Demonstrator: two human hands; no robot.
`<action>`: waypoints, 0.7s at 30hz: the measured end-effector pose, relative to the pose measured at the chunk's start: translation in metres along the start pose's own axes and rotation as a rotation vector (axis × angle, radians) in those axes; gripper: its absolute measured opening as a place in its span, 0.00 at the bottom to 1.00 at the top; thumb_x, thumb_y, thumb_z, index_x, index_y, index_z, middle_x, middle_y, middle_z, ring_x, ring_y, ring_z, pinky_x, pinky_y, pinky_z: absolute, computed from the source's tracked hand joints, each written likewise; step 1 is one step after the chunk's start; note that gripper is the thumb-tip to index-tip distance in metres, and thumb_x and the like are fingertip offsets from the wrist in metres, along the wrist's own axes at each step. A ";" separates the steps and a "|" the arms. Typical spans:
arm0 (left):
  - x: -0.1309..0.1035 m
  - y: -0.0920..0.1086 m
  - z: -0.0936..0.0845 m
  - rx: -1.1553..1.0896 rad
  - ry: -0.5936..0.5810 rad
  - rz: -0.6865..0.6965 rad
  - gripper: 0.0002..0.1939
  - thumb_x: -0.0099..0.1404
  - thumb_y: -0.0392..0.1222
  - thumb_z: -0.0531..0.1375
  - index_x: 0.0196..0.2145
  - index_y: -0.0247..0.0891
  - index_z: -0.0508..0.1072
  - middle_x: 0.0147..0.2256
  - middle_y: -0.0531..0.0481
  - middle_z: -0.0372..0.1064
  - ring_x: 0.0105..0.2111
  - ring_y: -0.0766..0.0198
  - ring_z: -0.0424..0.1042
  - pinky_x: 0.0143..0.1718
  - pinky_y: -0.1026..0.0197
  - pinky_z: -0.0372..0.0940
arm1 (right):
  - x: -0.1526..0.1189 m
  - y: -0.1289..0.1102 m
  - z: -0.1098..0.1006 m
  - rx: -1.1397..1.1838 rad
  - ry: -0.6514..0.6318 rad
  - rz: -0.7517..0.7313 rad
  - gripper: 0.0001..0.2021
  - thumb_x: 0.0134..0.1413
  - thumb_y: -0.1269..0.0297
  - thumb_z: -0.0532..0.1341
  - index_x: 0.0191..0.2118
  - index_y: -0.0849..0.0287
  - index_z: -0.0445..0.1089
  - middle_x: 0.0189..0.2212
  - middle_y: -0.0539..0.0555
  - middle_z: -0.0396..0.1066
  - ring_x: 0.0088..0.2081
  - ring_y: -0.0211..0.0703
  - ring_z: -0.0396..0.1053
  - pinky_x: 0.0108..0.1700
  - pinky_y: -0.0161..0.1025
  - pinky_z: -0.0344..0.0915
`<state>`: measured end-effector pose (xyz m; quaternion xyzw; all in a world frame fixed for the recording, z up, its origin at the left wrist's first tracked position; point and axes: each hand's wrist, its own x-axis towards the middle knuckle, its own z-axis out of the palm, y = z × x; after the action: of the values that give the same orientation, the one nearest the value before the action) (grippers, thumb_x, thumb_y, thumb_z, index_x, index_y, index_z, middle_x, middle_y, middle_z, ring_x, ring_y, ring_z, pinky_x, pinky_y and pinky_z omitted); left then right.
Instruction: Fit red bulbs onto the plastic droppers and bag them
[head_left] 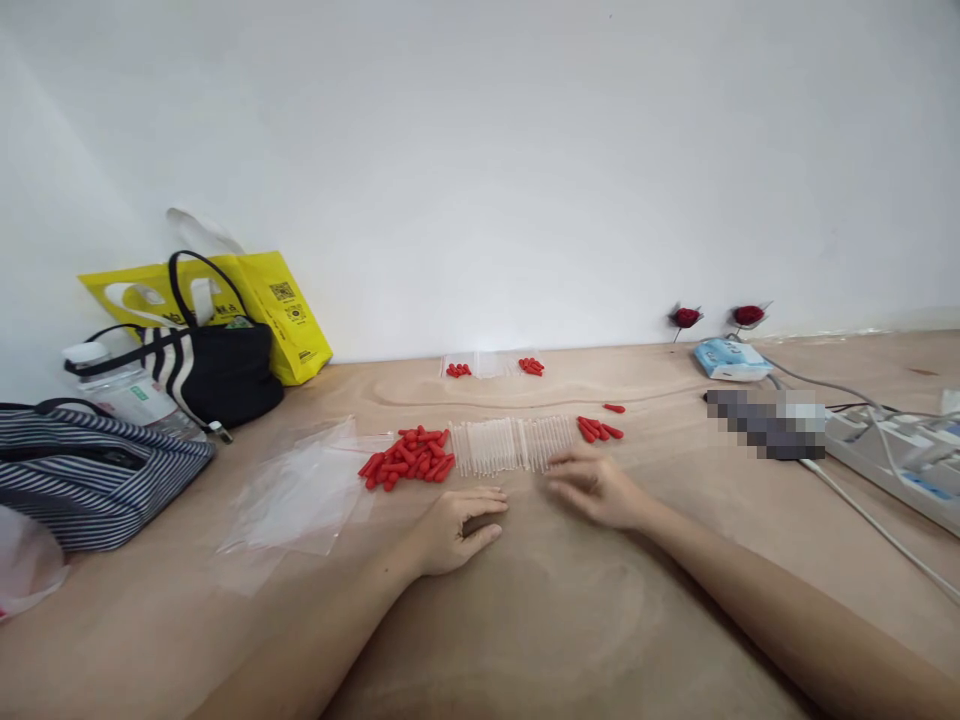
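Observation:
A row of thin clear tubes [491, 447] lies side by side on the wooden table. At its left end is a heap of small red tapered bulbs [409, 457], which look like dropper bulbs. My left hand [456, 530] rests below the row and heap, with thumb and fingers apart and nothing in them. The fingers of my right hand [596, 487] stretch out by the lower right end of the row; whether they touch a tube I cannot tell. Several more red bulbs [598, 430] lie just beyond that hand.
Flat clear plastic bags [300, 490] lie left of the heap. Near the wall are bags with red bulbs [531, 367]. A black bag [217, 370], a yellow bag [296, 320] and a striped pouch [112, 480] stand left. At right are a tissue pack [731, 360] and a power strip [892, 465] with cables.

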<state>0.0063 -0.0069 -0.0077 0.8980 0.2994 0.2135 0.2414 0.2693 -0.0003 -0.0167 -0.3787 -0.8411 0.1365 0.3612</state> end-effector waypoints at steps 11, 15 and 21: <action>0.000 0.006 -0.003 -0.039 0.013 -0.032 0.14 0.57 0.39 0.57 0.42 0.39 0.72 0.45 0.46 0.70 0.47 0.60 0.67 0.47 0.57 0.63 | 0.020 0.133 -0.051 -0.382 0.320 0.776 0.16 0.46 0.57 0.57 0.36 0.61 0.73 0.36 0.60 0.72 0.39 0.50 0.69 0.40 0.41 0.63; 0.000 0.007 -0.004 -0.029 -0.002 -0.028 0.14 0.58 0.39 0.57 0.42 0.38 0.72 0.45 0.45 0.69 0.47 0.60 0.67 0.48 0.57 0.63 | 0.011 0.142 -0.048 -0.348 0.272 0.805 0.17 0.45 0.55 0.57 0.37 0.60 0.73 0.35 0.57 0.73 0.36 0.46 0.70 0.35 0.36 0.63; -0.001 0.005 -0.003 -0.017 -0.015 -0.004 0.13 0.59 0.40 0.55 0.41 0.38 0.72 0.45 0.45 0.69 0.48 0.60 0.66 0.49 0.57 0.61 | 0.010 0.148 -0.046 -0.359 0.241 0.764 0.12 0.44 0.57 0.58 0.32 0.57 0.74 0.28 0.54 0.74 0.30 0.41 0.69 0.30 0.34 0.61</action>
<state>0.0059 -0.0099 -0.0025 0.8968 0.2978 0.2090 0.2517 0.3769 0.1047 -0.0536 -0.7327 -0.6029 0.0669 0.3085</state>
